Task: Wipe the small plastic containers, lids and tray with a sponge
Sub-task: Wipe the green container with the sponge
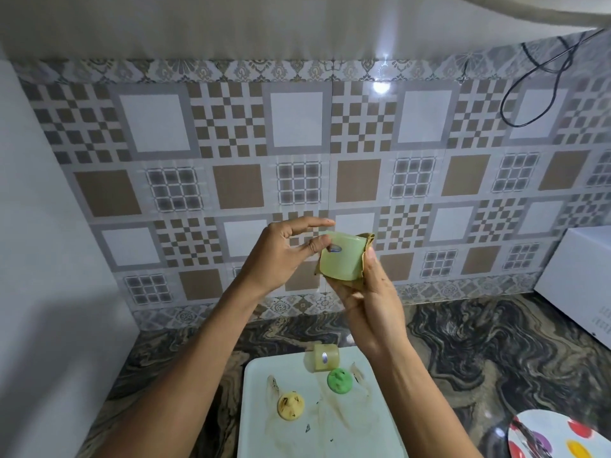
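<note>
I see right grip (367, 292) wrapping sponge (369, 241) and container (340, 261) above the table (463, 358), left grip (281, 256) pinching its nine-o'clock edge. Tray (258, 434) at six o'clock, second container (325, 358) by its far edge.

text: none legible | held container (340, 261): oval sticker (334, 249) blurred | tray container (325, 357): same
</note>
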